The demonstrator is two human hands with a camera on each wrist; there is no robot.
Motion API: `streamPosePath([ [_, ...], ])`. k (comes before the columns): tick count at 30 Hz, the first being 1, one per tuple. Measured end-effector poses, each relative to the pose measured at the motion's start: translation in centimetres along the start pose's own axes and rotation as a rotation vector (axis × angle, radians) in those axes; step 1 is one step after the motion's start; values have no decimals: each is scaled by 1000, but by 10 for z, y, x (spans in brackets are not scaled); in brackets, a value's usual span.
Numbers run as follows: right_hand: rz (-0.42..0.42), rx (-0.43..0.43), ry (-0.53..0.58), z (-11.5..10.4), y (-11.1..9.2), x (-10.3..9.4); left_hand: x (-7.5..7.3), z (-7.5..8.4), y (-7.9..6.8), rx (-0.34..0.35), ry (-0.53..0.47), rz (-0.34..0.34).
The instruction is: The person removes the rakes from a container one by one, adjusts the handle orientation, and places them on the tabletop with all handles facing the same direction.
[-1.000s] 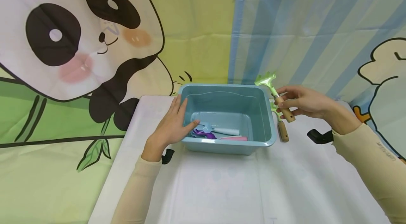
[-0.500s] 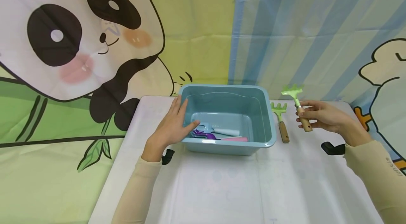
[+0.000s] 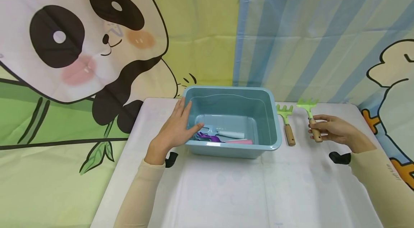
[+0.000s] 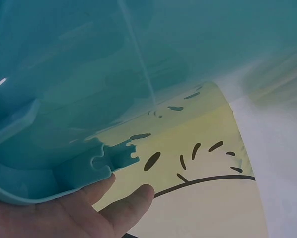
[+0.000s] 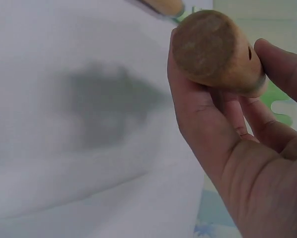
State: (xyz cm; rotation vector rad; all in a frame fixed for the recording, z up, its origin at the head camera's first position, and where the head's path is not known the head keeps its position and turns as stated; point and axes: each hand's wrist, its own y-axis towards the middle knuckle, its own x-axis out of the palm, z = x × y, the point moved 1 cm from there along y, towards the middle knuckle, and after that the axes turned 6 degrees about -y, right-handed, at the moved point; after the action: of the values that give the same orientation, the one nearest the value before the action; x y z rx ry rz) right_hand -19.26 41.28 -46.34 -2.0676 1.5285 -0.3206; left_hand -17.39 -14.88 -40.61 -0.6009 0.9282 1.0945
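Note:
My right hand point(image 3: 333, 130) holds a small green hand rake point(image 3: 307, 104) by its wooden handle point(image 5: 208, 49), tines pointing toward the wall. A second green hand rake point(image 3: 285, 112) lies on the table just left of it, beside the tub. On the left end of the blue plastic tub point(image 3: 233, 151) rests my left hand point(image 3: 174, 127), its fingers spread along the rim; the left wrist view shows its fingers point(image 4: 131, 208) against the tub's outer side. Inside the tub lie a light blue-handled tool point(image 3: 230, 134), a purple fork-like tool point(image 3: 208, 137) and a pink handle point(image 3: 239, 141).
A white-covered table point(image 3: 226, 192) carries the tub and rakes. Behind it hangs a printed curtain point(image 3: 207, 34) with a panda, meeting the table's back edge. Black wrist mounts point(image 3: 339, 158) stick out beside both wrists.
My right hand has carried the green rake rightward and down, away from the tub's right rim and toward the table beside the other rake. The left hand has stayed in place.

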Motion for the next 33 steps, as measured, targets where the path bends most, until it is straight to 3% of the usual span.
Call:
streamPosePath([
  [7,14,37,58,13,10,-2,0,0,-1,3,1,4],
  [17,2,48,-8,24,22,1,1,-1,0,8,-5,8],
  [33,-6,67,-9,28,31,1,1,-1,0,6,-8,15],
])
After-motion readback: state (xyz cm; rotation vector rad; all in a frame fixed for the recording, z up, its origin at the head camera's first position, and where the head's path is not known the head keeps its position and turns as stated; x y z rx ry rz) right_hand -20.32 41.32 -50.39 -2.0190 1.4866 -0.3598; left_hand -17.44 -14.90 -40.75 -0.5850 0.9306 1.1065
